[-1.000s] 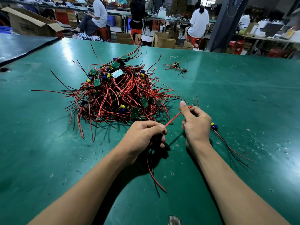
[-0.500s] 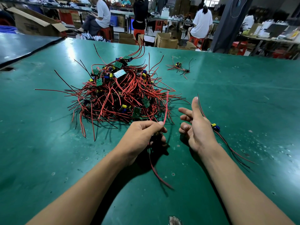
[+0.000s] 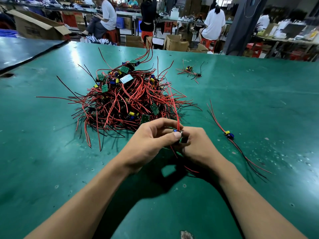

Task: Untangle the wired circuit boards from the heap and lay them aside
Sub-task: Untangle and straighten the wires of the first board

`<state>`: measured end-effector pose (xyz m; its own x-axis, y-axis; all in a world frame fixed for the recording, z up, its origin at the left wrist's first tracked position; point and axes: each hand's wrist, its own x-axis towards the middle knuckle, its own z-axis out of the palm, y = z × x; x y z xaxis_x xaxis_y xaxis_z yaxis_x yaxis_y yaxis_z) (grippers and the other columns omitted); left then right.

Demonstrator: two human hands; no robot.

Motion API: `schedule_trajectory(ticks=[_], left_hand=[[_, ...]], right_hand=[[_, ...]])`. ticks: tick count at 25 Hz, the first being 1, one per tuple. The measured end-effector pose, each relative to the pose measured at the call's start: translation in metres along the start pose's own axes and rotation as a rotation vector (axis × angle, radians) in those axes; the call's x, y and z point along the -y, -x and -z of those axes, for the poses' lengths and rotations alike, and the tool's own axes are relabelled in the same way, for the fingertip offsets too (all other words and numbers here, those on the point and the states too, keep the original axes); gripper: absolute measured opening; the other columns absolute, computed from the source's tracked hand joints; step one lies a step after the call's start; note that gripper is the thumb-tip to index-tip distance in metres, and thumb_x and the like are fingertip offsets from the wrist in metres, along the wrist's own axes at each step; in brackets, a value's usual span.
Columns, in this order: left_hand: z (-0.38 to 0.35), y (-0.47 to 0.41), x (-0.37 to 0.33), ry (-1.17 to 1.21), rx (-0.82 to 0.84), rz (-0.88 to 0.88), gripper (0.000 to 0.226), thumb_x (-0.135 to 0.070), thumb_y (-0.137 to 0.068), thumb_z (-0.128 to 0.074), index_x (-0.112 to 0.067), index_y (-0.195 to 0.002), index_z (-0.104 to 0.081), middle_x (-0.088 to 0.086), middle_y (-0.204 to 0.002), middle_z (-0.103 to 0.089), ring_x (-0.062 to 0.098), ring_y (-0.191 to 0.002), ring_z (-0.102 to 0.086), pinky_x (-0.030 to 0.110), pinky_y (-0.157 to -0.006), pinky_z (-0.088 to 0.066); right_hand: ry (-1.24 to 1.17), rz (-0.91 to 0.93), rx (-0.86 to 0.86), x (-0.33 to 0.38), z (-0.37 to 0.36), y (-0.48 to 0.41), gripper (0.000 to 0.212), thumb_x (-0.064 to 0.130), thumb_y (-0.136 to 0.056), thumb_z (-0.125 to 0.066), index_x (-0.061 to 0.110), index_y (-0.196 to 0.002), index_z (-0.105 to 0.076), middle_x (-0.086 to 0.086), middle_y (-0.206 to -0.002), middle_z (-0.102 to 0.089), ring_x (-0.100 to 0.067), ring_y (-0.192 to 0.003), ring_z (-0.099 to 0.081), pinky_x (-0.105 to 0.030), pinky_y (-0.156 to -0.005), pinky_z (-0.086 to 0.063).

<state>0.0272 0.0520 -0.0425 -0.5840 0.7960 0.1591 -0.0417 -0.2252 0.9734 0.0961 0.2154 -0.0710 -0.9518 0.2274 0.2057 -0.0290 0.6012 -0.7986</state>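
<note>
On the green table (image 3: 51, 152), a heap (image 3: 127, 100) of red-wired circuit boards is piled. Just before it, the left hand (image 3: 148, 144) and right hand (image 3: 198, 147) are brought together, a small board (image 3: 183, 139) being pinched between them. A freed board (image 3: 228, 134) is laid apart, rightward.

Your green counter (image 3: 241, 104) carries the wire heap (image 3: 127, 100), one separated board (image 3: 228, 134) at right, another (image 3: 189, 71) farther back.

No text is coming through legibly. The box (image 3: 34, 26) beyond the counter (image 3: 259, 100) is showing a dark printed patch, too blurred to read, and a pale label (image 3: 126, 78) atop the heap (image 3: 124, 104) is bearing marks too small to read.
</note>
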Motion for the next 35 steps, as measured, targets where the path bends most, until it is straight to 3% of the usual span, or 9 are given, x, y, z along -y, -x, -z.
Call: schedule_trajectory(ticks=[2,5,9,12,17,20,26,31,35], left_hand=[[-0.001,0.001,-0.003,-0.017,0.025,-0.007,0.016,-0.003,-0.088,-0.066,-0.011,-0.102,-0.068,0.014,-0.101,-0.075,0.016,-0.087,-0.070,0.023,-0.072,-0.055],[-0.003,0.001,-0.005,0.031,-0.057,-0.012,0.017,-0.012,-0.082,-0.070,-0.012,-0.100,-0.068,0.012,-0.096,-0.076,0.017,-0.085,-0.071,0.028,-0.062,-0.057],[0.000,-0.002,-0.007,0.087,-0.293,-0.070,0.026,-0.019,-0.069,-0.081,-0.012,-0.091,-0.070,0.015,-0.091,-0.076,0.021,-0.082,-0.067,0.032,-0.074,-0.049],[-0.001,-0.003,-0.008,0.165,-0.371,-0.015,0.033,-0.025,-0.062,-0.082,-0.015,-0.090,-0.068,0.008,-0.086,-0.075,0.015,-0.073,-0.061,0.028,-0.066,-0.041],[0.000,-0.001,-0.011,0.278,-0.277,0.008,0.027,-0.027,-0.060,-0.083,-0.019,-0.084,-0.073,0.002,-0.080,-0.071,0.010,-0.063,-0.060,0.018,-0.055,-0.043],[-0.001,-0.001,-0.009,0.289,-0.239,0.026,0.019,-0.022,-0.064,-0.086,-0.020,-0.078,-0.075,0.002,-0.079,-0.071,0.012,-0.061,-0.061,0.018,-0.053,-0.044],[0.001,-0.005,-0.006,0.312,-0.186,0.179,0.023,-0.041,-0.060,-0.079,-0.026,-0.078,-0.077,0.000,-0.089,-0.075,0.008,-0.066,-0.065,0.022,-0.061,-0.049],[0.004,-0.004,-0.004,0.435,-0.164,0.228,0.016,-0.039,-0.078,-0.068,-0.026,-0.081,-0.077,-0.002,-0.087,-0.073,0.009,-0.065,-0.062,0.022,-0.059,-0.050],[0.002,-0.004,-0.007,0.454,-0.144,0.243,0.021,-0.042,-0.080,-0.065,-0.024,-0.078,-0.076,-0.004,-0.079,-0.067,0.010,-0.063,-0.058,0.023,-0.058,-0.046]], right_hand=[[-0.084,0.004,0.073,0.007,-0.003,0.003,0.028,0.028,-0.079,-0.069,0.012,-0.101,-0.076,-0.012,-0.091,-0.076,-0.016,-0.081,-0.068,-0.052,-0.072,-0.057],[-0.174,0.016,0.074,0.015,-0.006,0.003,0.036,0.042,-0.073,-0.081,0.027,-0.105,-0.077,-0.002,-0.093,-0.078,-0.008,-0.084,-0.066,-0.042,-0.079,-0.058],[-0.224,0.082,-0.068,0.022,-0.009,0.001,0.037,0.056,-0.078,-0.073,0.021,-0.089,-0.074,0.011,-0.065,-0.058,0.000,-0.063,-0.049,-0.025,-0.055,-0.042],[-0.393,0.011,-0.105,0.027,-0.010,0.000,0.035,0.055,-0.077,-0.073,0.023,-0.069,-0.063,0.007,-0.057,-0.051,-0.009,-0.050,-0.043,-0.022,-0.048,-0.035],[-0.825,-0.046,0.040,0.030,0.001,-0.002,0.025,0.040,-0.076,-0.077,0.020,-0.070,-0.064,-0.005,-0.067,-0.054,-0.014,-0.053,-0.046,-0.023,-0.049,-0.034],[-1.015,-0.187,0.192,0.027,0.012,0.002,0.047,0.043,-0.059,-0.091,0.015,-0.085,-0.064,0.002,-0.069,-0.057,-0.011,-0.063,-0.051,-0.027,-0.061,-0.035],[-1.048,-0.304,0.356,0.022,0.026,0.009,0.044,0.033,-0.045,-0.096,0.015,-0.074,-0.068,-0.002,-0.061,-0.049,-0.016,-0.063,-0.044,-0.032,-0.064,-0.028],[-1.042,-0.312,0.333,0.021,0.030,0.008,0.038,0.032,-0.047,-0.092,0.019,-0.064,-0.061,0.001,-0.056,-0.040,-0.016,-0.059,-0.036,-0.033,-0.061,-0.017],[-1.076,-0.279,0.285,0.019,0.032,0.005,0.041,0.030,-0.047,-0.088,0.017,-0.061,-0.051,0.001,-0.054,-0.036,-0.015,-0.051,-0.041,-0.026,-0.054,-0.034]])
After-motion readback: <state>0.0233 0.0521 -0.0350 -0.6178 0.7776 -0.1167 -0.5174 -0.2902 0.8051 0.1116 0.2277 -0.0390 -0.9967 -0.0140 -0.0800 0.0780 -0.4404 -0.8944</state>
